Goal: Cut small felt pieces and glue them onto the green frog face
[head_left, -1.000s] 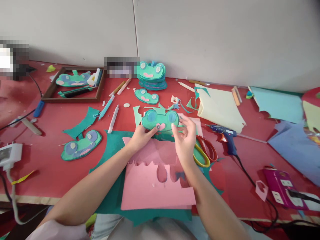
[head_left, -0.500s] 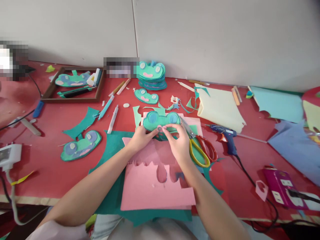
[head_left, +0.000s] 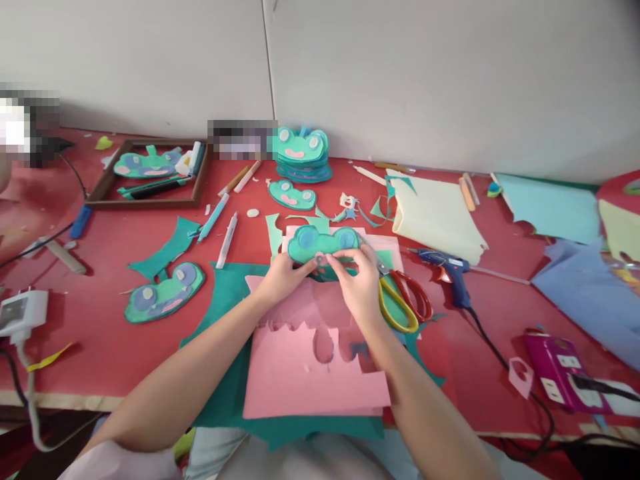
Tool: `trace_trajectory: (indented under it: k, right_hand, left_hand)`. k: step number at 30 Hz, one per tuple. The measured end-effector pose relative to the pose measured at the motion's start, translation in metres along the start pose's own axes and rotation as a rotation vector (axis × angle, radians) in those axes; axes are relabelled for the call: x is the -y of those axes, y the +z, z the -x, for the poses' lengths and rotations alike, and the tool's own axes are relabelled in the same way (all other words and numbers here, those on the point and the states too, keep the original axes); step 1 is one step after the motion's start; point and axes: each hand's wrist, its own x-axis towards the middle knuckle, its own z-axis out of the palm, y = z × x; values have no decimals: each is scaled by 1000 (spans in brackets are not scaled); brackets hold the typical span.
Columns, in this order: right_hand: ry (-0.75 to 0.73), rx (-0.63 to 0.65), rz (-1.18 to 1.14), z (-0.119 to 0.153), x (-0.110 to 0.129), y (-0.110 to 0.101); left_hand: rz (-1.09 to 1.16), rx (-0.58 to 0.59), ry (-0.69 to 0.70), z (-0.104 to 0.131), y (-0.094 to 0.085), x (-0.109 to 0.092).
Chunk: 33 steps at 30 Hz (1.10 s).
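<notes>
Centre of frame, over the red worktop (head_left: 105,360), left hand (head_left: 281,272) grips the green frog-face cutout (head_left: 324,244) by its lower-left edge, right hand (head_left: 361,275) pinches the small pink piece (head_left: 321,257) at its lower middle. Step in hand looks like positioning that piece; next move seems to call for holding the cutout steady and pressing the piece flat.
</notes>
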Motion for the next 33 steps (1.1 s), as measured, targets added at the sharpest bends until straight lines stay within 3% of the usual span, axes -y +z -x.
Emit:
trace_trajectory:
  k: [9,16,23,25,28,30,31,33]
  right_hand:
    - [57,66,5,-2,-8,-2]
    - [-18,83,60,-6,-5,-6]
    - [4,99,14,1,-7,-4]
    - [-25,74,20,-13,-4,0]
    - [-104,-68,27,-28,-2,-1]
    - [-105,-105,-17,5,-14,-20]
    - [-87,-84,-50,46,-26,-38]
    - [-89,-7,-2,175,-60,-92]
  left_hand:
    - [-23,-1,10,0,0,-1]
    - [-18,-31,-8,0,0,3]
    - [-30,-48,-11,-2,0,4]
    - [-29,-56,-24,-2,0,2]
    - [-37,-71,-38,-2,0,1]
    - [-48,-80,-46,-2,0,1]
    - [-57,-88,-52,-2,0,1]
    - [-70,-92,-68,-2,0,0]
